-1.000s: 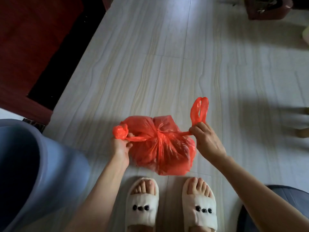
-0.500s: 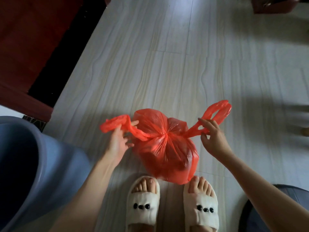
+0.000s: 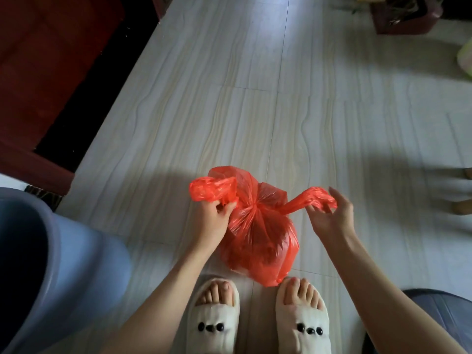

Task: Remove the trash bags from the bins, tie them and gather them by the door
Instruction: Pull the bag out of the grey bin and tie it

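Note:
A full red trash bag [image 3: 258,238] sits on the pale floor just in front of my two slippered feet. Its neck is gathered at the top and two handle loops stick out sideways. My left hand [image 3: 212,221] grips the left handle loop [image 3: 213,191] in curled fingers. My right hand [image 3: 329,215] pinches the end of the right handle loop [image 3: 310,199] with its fingertips, the other fingers spread. A blue-grey bin [image 3: 61,264] stands at the lower left with its dark inside showing.
A dark red wooden door [image 3: 38,72] and its black threshold run along the upper left. A dark red box [image 3: 406,15] stands at the top right. Another dark bin edge [image 3: 444,307] shows at the lower right. A person's bare feet [image 3: 462,195] are at the right edge.
The handles were pulled taut to each side one second ago. Both hands have since loosened and shifted their hold, and the two loops now hang slacker and closer to the bag's neck.

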`<state>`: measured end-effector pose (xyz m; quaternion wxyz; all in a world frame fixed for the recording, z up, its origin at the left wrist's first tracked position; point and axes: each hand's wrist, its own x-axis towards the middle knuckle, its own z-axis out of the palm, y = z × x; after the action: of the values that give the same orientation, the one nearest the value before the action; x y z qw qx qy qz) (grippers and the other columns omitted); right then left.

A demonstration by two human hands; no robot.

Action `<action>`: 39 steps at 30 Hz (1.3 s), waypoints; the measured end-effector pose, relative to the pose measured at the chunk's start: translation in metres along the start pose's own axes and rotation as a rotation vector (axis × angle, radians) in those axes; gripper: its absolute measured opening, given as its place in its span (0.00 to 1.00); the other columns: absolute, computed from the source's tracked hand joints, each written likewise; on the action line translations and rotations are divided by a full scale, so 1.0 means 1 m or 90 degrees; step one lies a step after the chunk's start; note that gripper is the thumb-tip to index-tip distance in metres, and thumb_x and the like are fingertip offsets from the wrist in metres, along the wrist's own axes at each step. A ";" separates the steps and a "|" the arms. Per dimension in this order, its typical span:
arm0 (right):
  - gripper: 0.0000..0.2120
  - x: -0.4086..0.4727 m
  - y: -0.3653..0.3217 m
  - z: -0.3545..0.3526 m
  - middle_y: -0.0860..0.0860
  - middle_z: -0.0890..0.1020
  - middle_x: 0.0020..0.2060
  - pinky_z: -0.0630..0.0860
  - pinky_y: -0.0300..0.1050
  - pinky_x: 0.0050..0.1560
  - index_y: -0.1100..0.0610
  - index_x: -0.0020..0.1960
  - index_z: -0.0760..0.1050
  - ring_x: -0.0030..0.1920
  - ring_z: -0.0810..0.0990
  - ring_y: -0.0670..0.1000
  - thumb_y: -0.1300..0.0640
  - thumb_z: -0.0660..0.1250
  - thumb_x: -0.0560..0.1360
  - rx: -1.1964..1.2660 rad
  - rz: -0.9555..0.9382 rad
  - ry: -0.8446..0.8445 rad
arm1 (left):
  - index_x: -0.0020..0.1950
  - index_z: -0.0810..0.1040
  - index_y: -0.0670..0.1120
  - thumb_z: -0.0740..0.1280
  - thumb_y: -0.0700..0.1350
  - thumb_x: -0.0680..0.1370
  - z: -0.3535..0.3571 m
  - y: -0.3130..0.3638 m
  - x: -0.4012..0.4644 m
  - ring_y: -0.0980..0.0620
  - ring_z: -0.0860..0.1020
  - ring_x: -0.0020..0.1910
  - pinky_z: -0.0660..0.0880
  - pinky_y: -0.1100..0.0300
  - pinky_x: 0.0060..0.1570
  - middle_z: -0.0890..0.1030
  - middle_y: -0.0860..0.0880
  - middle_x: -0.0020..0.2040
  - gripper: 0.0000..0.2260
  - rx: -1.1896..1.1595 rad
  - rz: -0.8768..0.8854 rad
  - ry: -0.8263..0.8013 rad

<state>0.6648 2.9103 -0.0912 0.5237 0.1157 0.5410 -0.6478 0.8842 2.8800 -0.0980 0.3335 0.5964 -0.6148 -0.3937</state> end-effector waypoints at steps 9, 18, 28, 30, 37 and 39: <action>0.07 -0.004 0.010 0.025 0.57 0.79 0.32 0.79 0.43 0.37 0.63 0.43 0.76 0.30 0.82 0.49 0.69 0.60 0.75 -0.221 -0.051 -0.085 | 0.56 0.76 0.45 0.57 0.45 0.79 0.032 0.054 0.012 0.45 0.80 0.49 0.71 0.49 0.51 0.83 0.41 0.46 0.12 0.129 0.034 -0.116; 0.13 -0.016 -0.025 0.018 0.46 0.76 0.24 0.65 0.38 0.31 0.55 0.33 0.76 0.30 0.71 0.47 0.68 0.62 0.72 -0.423 -0.314 -0.138 | 0.75 0.46 0.46 0.55 0.70 0.70 0.038 0.035 0.002 0.39 0.69 0.62 0.62 0.46 0.63 0.69 0.38 0.64 0.44 0.604 0.014 -0.310; 0.29 -0.020 -0.018 0.046 0.45 0.74 0.61 0.72 0.44 0.58 0.48 0.66 0.67 0.60 0.72 0.52 0.59 0.59 0.66 -0.814 -0.388 -0.397 | 0.53 0.77 0.41 0.44 0.57 0.76 0.035 0.041 0.012 0.37 0.76 0.55 0.68 0.47 0.56 0.79 0.38 0.54 0.28 0.439 0.101 -0.237; 0.33 -0.008 -0.008 0.038 0.45 0.69 0.68 0.58 0.57 0.70 0.44 0.70 0.62 0.71 0.61 0.53 0.51 0.54 0.64 -1.136 -0.435 -0.421 | 0.48 0.77 0.38 0.49 0.54 0.78 0.026 0.042 0.015 0.38 0.77 0.53 0.71 0.50 0.53 0.80 0.36 0.50 0.24 0.303 0.024 -0.253; 0.13 0.006 -0.013 0.031 0.56 0.73 0.42 0.70 0.47 0.50 0.62 0.51 0.78 0.49 0.74 0.59 0.54 0.60 0.75 -1.128 -0.484 -0.442 | 0.32 0.78 0.47 0.62 0.48 0.76 -0.002 0.026 0.033 0.61 0.76 0.33 0.70 0.66 0.43 0.79 0.54 0.29 0.14 -0.049 -0.214 -0.306; 0.09 0.004 -0.023 0.033 0.53 0.71 0.43 0.72 0.49 0.49 0.63 0.47 0.78 0.46 0.75 0.57 0.58 0.62 0.76 -1.071 -0.470 -0.419 | 0.38 0.79 0.46 0.61 0.44 0.78 -0.006 0.028 0.030 0.63 0.77 0.40 0.69 0.75 0.43 0.81 0.54 0.36 0.11 -0.068 -0.204 -0.342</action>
<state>0.6583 2.8776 -0.0684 0.3245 -0.6594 0.6556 -0.1732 0.8743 2.8493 -0.0725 0.1239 0.5420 -0.5577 -0.6164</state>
